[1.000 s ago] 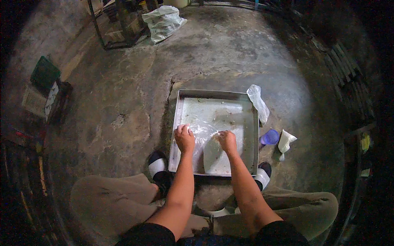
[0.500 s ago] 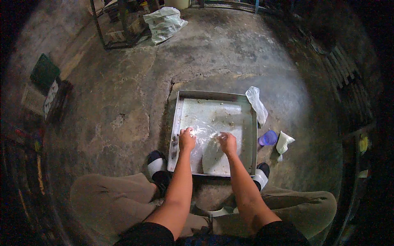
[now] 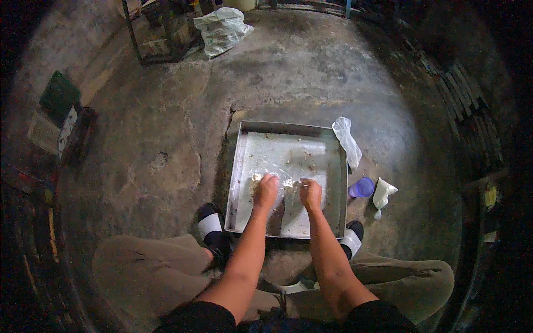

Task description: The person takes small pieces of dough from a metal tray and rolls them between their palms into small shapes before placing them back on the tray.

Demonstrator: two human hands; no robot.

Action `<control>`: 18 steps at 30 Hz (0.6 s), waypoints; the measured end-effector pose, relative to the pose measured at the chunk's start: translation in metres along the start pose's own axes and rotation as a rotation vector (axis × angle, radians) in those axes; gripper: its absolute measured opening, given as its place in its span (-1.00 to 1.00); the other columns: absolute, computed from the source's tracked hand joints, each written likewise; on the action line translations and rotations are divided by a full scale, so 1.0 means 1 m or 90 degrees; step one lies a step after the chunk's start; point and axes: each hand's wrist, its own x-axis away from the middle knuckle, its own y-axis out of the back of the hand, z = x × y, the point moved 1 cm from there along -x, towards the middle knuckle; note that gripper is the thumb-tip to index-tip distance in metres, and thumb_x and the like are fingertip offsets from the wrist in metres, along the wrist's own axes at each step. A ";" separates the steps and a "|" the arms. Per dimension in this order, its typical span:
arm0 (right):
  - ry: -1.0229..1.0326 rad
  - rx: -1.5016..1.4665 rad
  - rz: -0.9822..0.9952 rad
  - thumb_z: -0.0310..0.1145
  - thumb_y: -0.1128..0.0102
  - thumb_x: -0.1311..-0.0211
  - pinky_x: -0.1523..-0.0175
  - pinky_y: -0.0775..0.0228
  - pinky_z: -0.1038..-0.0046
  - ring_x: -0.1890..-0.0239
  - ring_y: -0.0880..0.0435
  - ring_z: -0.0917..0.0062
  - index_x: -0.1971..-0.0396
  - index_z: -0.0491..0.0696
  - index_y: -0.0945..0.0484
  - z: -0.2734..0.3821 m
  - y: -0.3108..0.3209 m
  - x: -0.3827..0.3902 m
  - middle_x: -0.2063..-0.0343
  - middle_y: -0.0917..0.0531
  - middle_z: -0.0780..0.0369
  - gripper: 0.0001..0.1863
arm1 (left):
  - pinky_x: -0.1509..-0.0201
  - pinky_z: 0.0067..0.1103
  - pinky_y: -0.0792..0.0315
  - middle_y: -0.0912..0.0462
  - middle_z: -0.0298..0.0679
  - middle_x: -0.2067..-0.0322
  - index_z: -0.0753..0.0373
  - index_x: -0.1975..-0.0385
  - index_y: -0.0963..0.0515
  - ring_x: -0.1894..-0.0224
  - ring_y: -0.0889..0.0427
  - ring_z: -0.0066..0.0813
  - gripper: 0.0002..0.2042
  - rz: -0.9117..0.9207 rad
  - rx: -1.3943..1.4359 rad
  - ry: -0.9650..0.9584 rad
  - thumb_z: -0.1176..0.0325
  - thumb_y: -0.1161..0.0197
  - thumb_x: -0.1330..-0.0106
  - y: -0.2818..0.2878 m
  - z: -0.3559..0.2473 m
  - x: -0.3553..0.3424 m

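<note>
A square metal tray [image 3: 288,143] with raised sides lies on the floor in front of me, with small crumbs scattered over its bottom. Inside it, thin clear plastic [image 3: 272,168] spreads between my two hands, glinting in the light. My left hand [image 3: 265,192] is curled closed on this plastic, left of the tray's middle. A small white lump [image 3: 256,177] lies just left of its fingers. More white pieces [image 3: 288,183] show between the hands, in or under the plastic. My right hand [image 3: 311,194] has its fingers pinched at the plastic's right side; the fingertips are partly hidden.
Crumpled clear plastic [image 3: 347,144] hangs over the tray's right rim. Right of the tray are a purple cup [image 3: 362,187] and a tied bag of white powder [image 3: 383,194]. My feet flank the near corners. A white sack [image 3: 222,32] stands farther off beside a metal frame [image 3: 150,39].
My left hand has moved right, closer to my right hand, leaving a white lump in view at its left. White pieces now show between the hands. My right hand has shifted only slightly.
</note>
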 end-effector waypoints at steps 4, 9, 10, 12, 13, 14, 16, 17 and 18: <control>-0.126 0.012 0.030 -0.40 -0.20 -0.07 0.11 -0.50 0.40 0.26 -0.70 0.27 0.21 -0.08 -0.67 -0.001 0.009 0.002 0.33 -0.69 0.04 -0.74 | 0.11 -0.29 -0.47 -0.54 -0.06 0.28 0.26 0.22 -0.58 0.13 -0.56 -0.05 -0.79 0.051 0.023 0.052 0.36 -0.24 -0.17 -0.033 -0.021 0.014; -0.124 -0.017 0.034 -0.44 -0.19 -0.06 0.11 -0.49 0.38 0.27 -0.70 0.23 0.22 -0.11 -0.66 0.003 0.008 0.015 0.32 -0.69 0.01 -0.75 | 0.14 -0.29 -0.49 -0.57 -0.05 0.33 0.25 0.30 -0.61 0.22 -0.60 -0.04 -0.84 0.066 -0.032 0.050 0.35 -0.25 -0.17 -0.046 -0.029 0.004; -0.102 -0.004 0.020 -0.45 -0.19 -0.06 0.11 -0.50 0.37 0.28 -0.69 0.22 0.21 -0.11 -0.66 0.001 0.007 0.016 0.32 -0.69 0.01 -0.74 | 0.14 -0.29 -0.50 -0.59 -0.04 0.34 0.25 0.30 -0.62 0.23 -0.61 -0.04 -0.84 0.071 -0.033 0.071 0.36 -0.24 -0.17 -0.045 -0.032 0.000; -0.015 0.019 -0.005 -0.49 -0.17 -0.03 0.08 -0.48 0.33 0.21 -0.65 0.18 0.18 -0.09 -0.65 0.007 0.004 0.019 0.25 -0.66 0.05 -0.71 | 0.14 -0.29 -0.50 -0.62 -0.02 0.34 0.25 0.29 -0.63 0.24 -0.62 -0.03 -0.84 0.068 -0.014 0.090 0.36 -0.24 -0.18 -0.034 -0.033 -0.005; 0.026 0.013 -0.021 -0.48 -0.16 -0.05 0.06 -0.48 0.32 0.19 -0.64 0.19 0.18 -0.08 -0.65 0.010 0.003 0.019 0.23 -0.65 0.06 -0.71 | 0.14 -0.29 -0.50 -0.63 -0.01 0.34 0.24 0.28 -0.63 0.24 -0.62 -0.03 -0.83 0.060 0.011 0.084 0.36 -0.23 -0.18 -0.029 -0.034 -0.007; 0.064 0.008 -0.039 -0.48 -0.14 -0.06 0.05 -0.47 0.31 0.16 -0.62 0.19 0.18 -0.07 -0.64 0.012 0.002 0.020 0.20 -0.64 0.07 -0.72 | 0.14 -0.29 -0.50 -0.64 0.00 0.34 0.24 0.27 -0.64 0.24 -0.63 -0.02 -0.83 0.055 0.037 0.075 0.36 -0.23 -0.19 -0.025 -0.034 -0.008; 0.194 0.097 0.026 -0.47 -0.10 -0.09 0.00 -0.45 0.25 0.08 -0.57 0.17 0.16 -0.06 -0.62 0.028 -0.011 0.016 0.11 -0.60 0.08 -0.71 | 0.13 -0.28 -0.50 -0.64 0.06 0.30 0.25 0.20 -0.62 0.21 -0.62 0.02 -0.80 0.036 0.060 0.054 0.37 -0.20 -0.22 -0.029 -0.004 -0.012; 0.248 0.147 0.059 -0.47 -0.09 -0.10 -0.03 -0.43 0.22 0.04 -0.55 0.16 0.14 -0.05 -0.62 0.028 -0.013 0.017 0.06 -0.58 0.08 -0.71 | 0.13 -0.27 -0.50 -0.64 0.05 0.31 0.26 0.20 -0.61 0.21 -0.62 0.02 -0.79 0.030 0.058 0.072 0.38 -0.19 -0.22 -0.027 -0.004 -0.013; 0.235 0.171 0.098 -0.46 -0.07 -0.12 -0.04 -0.43 0.21 0.02 -0.54 0.16 0.15 -0.06 -0.62 0.027 -0.011 0.017 0.05 -0.57 0.09 -0.71 | 0.12 -0.27 -0.49 -0.64 0.05 0.31 0.28 0.19 -0.61 0.21 -0.62 0.03 -0.79 0.025 0.056 0.089 0.38 -0.18 -0.23 -0.026 -0.005 -0.014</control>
